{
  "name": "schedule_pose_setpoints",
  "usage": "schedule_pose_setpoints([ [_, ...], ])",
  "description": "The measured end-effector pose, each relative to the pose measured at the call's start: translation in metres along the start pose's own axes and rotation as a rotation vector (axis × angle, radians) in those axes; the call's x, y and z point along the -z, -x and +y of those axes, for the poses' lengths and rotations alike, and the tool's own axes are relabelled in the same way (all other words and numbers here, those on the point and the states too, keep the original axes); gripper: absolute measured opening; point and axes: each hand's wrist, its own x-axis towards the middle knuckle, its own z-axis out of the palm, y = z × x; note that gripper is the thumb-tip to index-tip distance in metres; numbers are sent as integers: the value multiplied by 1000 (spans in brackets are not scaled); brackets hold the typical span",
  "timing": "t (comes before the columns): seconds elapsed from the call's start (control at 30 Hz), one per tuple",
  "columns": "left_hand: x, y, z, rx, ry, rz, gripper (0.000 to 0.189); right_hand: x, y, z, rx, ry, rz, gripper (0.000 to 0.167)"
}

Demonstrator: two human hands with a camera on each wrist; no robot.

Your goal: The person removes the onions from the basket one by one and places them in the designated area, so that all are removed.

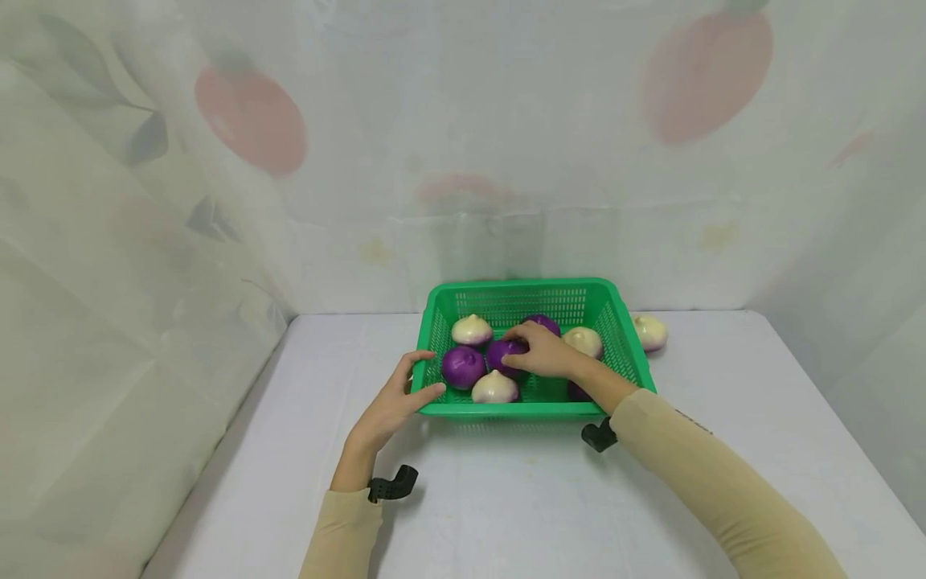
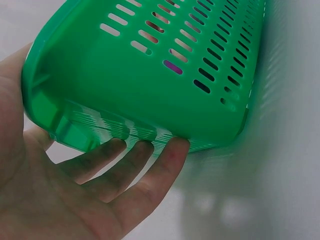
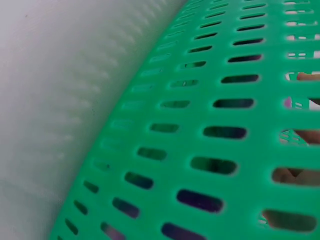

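A green plastic basket (image 1: 506, 408) with slotted walls stands on the table and holds several turnips. Some show a smooth purple side, others a cream pointed end. My left hand (image 1: 387, 410) grips the basket's left rim, thumb over the top edge; in the left wrist view its fingers (image 2: 150, 192) touch the wall from outside. Reaching over the front rim, my right hand (image 1: 546, 354) holds a purple turnip (image 1: 497, 354) between thumb and fingers, inside the basket. Next to it are another purple turnip (image 1: 463, 368) and a cream one (image 1: 495, 388). The basket wall (image 3: 200, 145) hides most of that hand in the right wrist view.
One cream turnip (image 1: 650, 332) lies outside the basket, by its right wall. The table has a white cover (image 1: 492, 515). Behind and to the sides hang pale curtains (image 1: 463, 121) with a fruit print, close to the basket's back.
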Motion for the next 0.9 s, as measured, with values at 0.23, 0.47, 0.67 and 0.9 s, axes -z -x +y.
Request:
schedule_pose_setpoints([
  [0.23,0,0,1,1,12,0,70,-4,-2,3,68,70,-4,43],
  [0.47,1,0,0,7,7,-2,72,-5,-2,2,68,130,-26,48],
  [0.67,0,-1,-1,0,8,-4,70,-5,-2,1,54,162,-38,57],
  [0.9,0,-1,-1,0,-8,2,71,-5,-2,3,22,138,-25,57],
])
